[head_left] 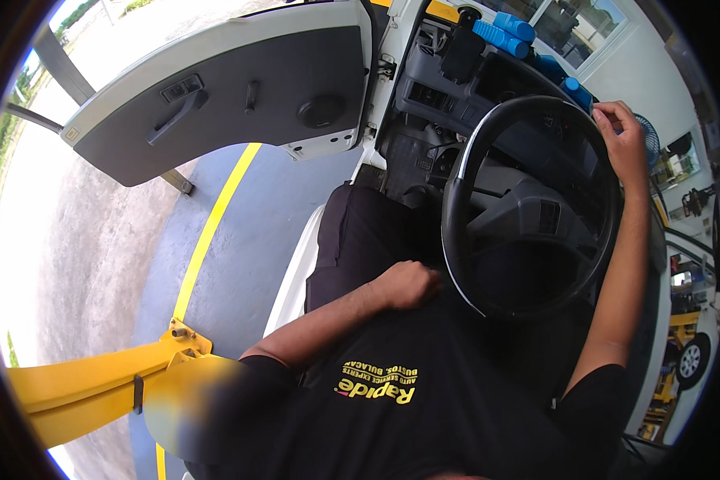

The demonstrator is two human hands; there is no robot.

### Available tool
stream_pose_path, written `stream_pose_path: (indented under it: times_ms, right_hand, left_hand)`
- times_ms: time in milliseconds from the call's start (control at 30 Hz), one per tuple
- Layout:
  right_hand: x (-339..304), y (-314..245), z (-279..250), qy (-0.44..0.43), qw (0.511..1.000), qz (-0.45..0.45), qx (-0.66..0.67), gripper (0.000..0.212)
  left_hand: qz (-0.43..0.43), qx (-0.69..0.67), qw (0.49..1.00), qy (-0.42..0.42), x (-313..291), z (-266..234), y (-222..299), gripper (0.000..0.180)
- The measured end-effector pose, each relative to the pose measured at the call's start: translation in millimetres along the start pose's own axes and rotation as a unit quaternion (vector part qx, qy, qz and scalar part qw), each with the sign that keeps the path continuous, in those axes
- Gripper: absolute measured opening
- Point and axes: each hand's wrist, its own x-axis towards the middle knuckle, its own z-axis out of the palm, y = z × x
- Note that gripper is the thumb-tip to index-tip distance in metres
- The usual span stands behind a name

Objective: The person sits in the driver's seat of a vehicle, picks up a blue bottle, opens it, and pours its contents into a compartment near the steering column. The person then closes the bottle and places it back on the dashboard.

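I am seated behind a black steering wheel (534,106). My left hand (412,284) is a closed fist over my lap, left of the wheel's lower rim. Whatever that fist may hold is hidden. Raised past the wheel's far right side, my right hand (622,138) has its fingers bent and its thumb close against them. I cannot make out anything between them. Close to its fingertips, a blue cylindrical thing (576,91) lies on top of the dashboard (528,80). More blue ribbed cylinders (506,36) lie farther left there.
At the left, the vehicle door (248,100) stands wide open above a blue-grey floor with a yellow line (216,232). A yellow metal lift arm (96,392) reaches in at lower left. A small blue fan (650,142) is behind my right hand. Pedals (424,160) show below the dashboard.
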Motion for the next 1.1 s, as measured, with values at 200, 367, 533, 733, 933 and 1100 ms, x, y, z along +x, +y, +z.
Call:
stream_pose_path:
  times_ms: [200,367,533,733,933,1100]
  right_hand:
    - [19.1,51.8,66.4,-0.060,0.962,0.267,-0.020,0.064]
    - [16.1,46.8,69.6,-0.005,0.957,0.280,-0.075,0.064]
    - [10.1,47.7,71.5,0.031,0.958,0.279,-0.063,0.060]
    - [9.9,59.7,78.6,0.076,0.948,0.305,-0.039,0.055]
    - [9.7,68.7,76.8,0.066,0.970,0.165,-0.167,0.046]
    - [4.5,77.8,76.4,0.068,0.973,0.188,-0.120,0.043]
  left_hand:
    - [-0.086,-0.169,0.967,-0.167,27.3,-38.4,-34.9,0.037]
    - [-0.267,0.070,0.961,0.002,109.7,-120.5,-98.8,0.041]
    - [-0.250,-0.138,0.950,0.129,157.1,-109.1,-160.4,0.038]
    - [-0.269,-0.160,0.942,0.123,167.5,-91.7,-198.9,0.044]
    - [-0.309,-0.115,0.937,0.116,163.1,-105.9,-207.0,0.041]
    - [-0.289,-0.131,0.940,0.126,156.6,-106.4,-213.7,0.039]
